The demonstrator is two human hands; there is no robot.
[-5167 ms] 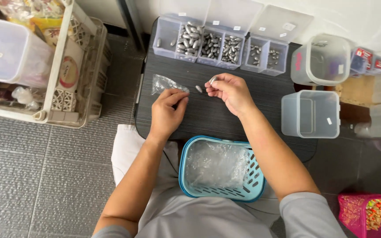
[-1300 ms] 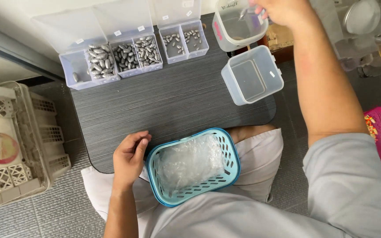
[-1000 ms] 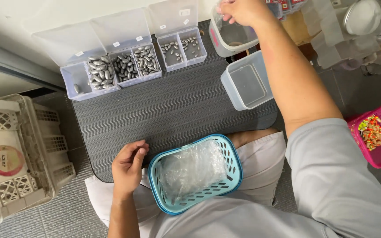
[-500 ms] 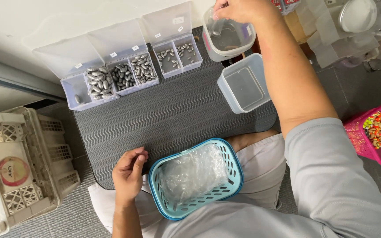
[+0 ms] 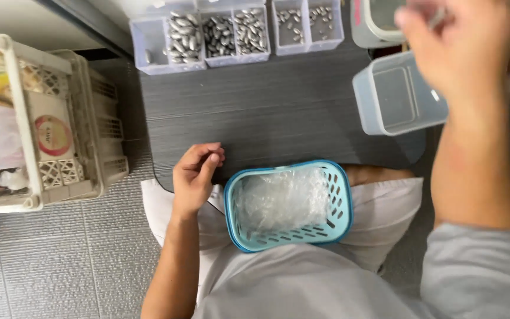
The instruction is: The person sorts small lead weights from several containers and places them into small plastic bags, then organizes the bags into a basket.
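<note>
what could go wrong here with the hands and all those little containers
The clear square tub sits at the corner of the dark tabletop, right beside the raised right hand; a brush of the forearm might knock it off. The right hand is blurred, so whether it holds anything is unclear; a small piece could drop to the floor. The blue basket rests on the lap next to the left hand and may slide if the legs shift.

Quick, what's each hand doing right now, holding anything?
Left hand: loosely curled at the table edge, holding nothing visible.
Right hand: raised and blurred; cannot be told.
</note>
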